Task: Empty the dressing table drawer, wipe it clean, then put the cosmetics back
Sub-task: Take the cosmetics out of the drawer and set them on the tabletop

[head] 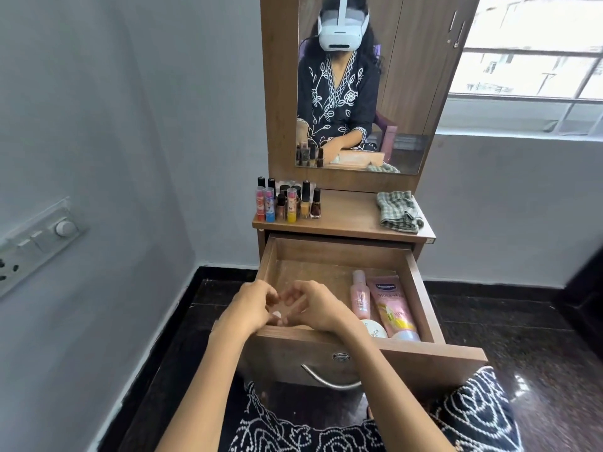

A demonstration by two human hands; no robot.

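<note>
Tabletop (pixel 346 213): bottles (pixel 288 203), cloth (pixel 398 211).

The hands (pixel 284 308) hide a small item between them; its kind is unclear.

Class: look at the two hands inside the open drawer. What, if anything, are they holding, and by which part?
Both hands, left hand and right hand, meet over the drawer with fingers curled round something small and pale. What it is, and where it is held, cannot be told.

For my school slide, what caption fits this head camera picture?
Both hands reach into the open drawer beside tubes; small bottles and cloth on top.
</note>
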